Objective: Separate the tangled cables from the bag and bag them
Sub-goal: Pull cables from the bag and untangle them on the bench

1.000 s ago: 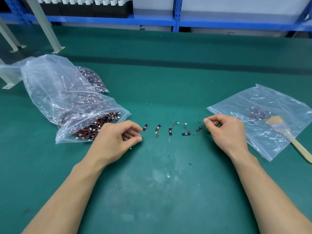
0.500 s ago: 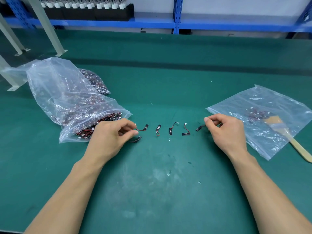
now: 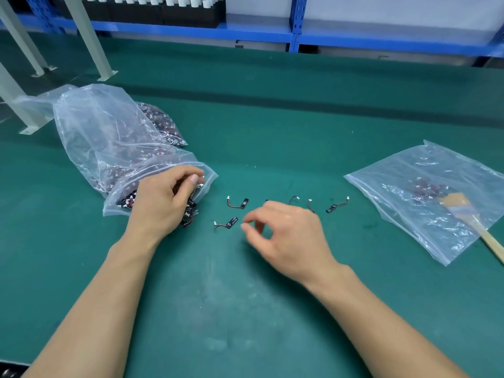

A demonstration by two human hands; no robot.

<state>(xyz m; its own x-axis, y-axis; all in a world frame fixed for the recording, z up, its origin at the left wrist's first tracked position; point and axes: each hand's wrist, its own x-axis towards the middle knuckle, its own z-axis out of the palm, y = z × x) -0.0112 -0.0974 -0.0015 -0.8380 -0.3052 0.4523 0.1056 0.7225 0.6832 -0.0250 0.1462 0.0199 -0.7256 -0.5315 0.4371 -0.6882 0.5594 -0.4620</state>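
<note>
A large clear bag [image 3: 109, 137] full of tangled red-and-black cables lies at the left. My left hand [image 3: 163, 200] is at its mouth, fingers curled into the cable tangle [image 3: 191, 214] spilling out there. Several separated short cables lie in a row on the green mat: one [image 3: 237, 203], one nearer me [image 3: 226, 223], and others to the right [image 3: 336, 206]. My right hand [image 3: 286, 236] hovers over the row, blurred, thumb and forefinger near each other with nothing between them. It hides part of the row. A flat clear bag [image 3: 409, 214] at the right holds a few cables [image 3: 425, 186].
A wooden-handled brush [image 3: 463, 214] lies on the right bag, handle pointing toward the mat's right edge. A smaller packed bag [image 3: 166, 126] sits behind the large one. Metal frame legs [image 3: 90, 42] stand far left; blue shelving [image 3: 294, 28] runs along the back.
My left hand left a cable on the mat and went back to the large bag's mouth. My right hand let go of the rightmost cable and swept left over the row.
</note>
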